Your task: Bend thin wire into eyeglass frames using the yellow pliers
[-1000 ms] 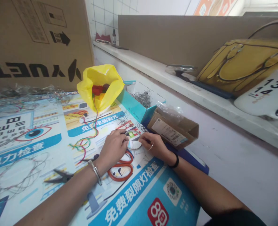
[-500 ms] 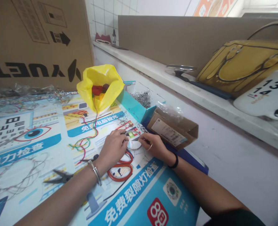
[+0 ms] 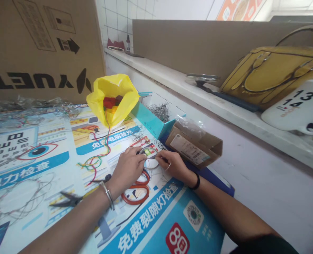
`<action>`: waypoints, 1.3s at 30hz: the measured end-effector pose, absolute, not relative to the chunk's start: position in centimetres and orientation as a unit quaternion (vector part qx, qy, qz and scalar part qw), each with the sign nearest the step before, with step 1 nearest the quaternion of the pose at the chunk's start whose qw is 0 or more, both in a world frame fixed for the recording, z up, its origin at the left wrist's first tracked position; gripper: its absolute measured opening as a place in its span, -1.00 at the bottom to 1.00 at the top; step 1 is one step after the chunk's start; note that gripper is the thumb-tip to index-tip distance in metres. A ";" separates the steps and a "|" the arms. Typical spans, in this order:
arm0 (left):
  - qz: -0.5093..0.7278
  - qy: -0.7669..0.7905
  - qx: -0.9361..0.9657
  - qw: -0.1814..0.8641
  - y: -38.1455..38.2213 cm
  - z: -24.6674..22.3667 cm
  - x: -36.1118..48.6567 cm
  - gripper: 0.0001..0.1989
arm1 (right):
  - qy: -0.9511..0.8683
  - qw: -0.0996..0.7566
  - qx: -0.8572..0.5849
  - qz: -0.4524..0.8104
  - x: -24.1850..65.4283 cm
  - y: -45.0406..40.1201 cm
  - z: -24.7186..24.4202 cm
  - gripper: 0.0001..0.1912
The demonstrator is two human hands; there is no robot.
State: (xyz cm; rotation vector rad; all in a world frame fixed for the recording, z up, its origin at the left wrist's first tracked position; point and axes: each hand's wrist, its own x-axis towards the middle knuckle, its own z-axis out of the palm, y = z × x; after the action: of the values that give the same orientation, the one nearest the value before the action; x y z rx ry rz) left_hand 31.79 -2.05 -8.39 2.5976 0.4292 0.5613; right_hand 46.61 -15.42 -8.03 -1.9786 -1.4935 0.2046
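Between my two hands is a thin wire ring (image 3: pixel 151 168), held just over the printed sheet. My left hand (image 3: pixel 128 164) pinches its left side, with fingers bent and closed. On its right side, my right hand (image 3: pixel 172 163) pinches it between thumb and fingers. The fingertips partly cover the ring, so its fine details cannot be made out. Scissors with orange-red handles (image 3: pixel 135 203) lie below my left hand, their blades mostly hidden under that arm. Dark-jawed pliers (image 3: pixel 71 200) lie left of my left forearm, which covers part of them.
Red, green and yellow cord (image 3: pixel 108 141) trails from a yellow bag (image 3: pixel 95 100). A turquoise box (image 3: pixel 152 121) holds tangled wire pieces; a small cardboard box (image 3: pixel 189 146) stands nearby. Loose wire rings (image 3: pixel 21 208) lie left. A ledge (image 3: pixel 167 70) carries a white mug (image 3: pixel 288 114) and yellow bag-shaped item (image 3: pixel 272 67).
Both hands keep their pinch on the wire ring, with only tiny finger shifts. The whole view has moved very slightly; the other things stay where they were.
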 end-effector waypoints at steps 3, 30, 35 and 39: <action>0.183 0.158 0.948 0.208 -2.2 -8.4 31.8 -0.72 | -0.564 0.330 -0.752 0.085 46.5 -15.4 -8.1 -0.84; 0.337 0.060 0.890 0.301 -3.0 -5.9 31.3 -0.73 | -0.324 0.613 -0.558 0.455 45.9 -15.9 -6.3 -0.75; 0.374 0.032 0.882 0.287 -2.9 -5.5 31.3 -0.91 | -0.338 0.613 -0.542 0.466 45.6 -15.9 -6.0 -0.76; 0.376 0.029 0.887 0.265 -3.0 -5.6 31.4 -0.92 | -0.351 0.612 -0.533 0.467 45.5 -15.8 -6.1 -0.75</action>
State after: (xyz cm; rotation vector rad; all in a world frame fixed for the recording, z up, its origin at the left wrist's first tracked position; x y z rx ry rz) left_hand 31.38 -2.96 -5.62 2.3980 0.0773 1.0173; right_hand 45.53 -15.77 -6.06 -1.2296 -0.8086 1.0778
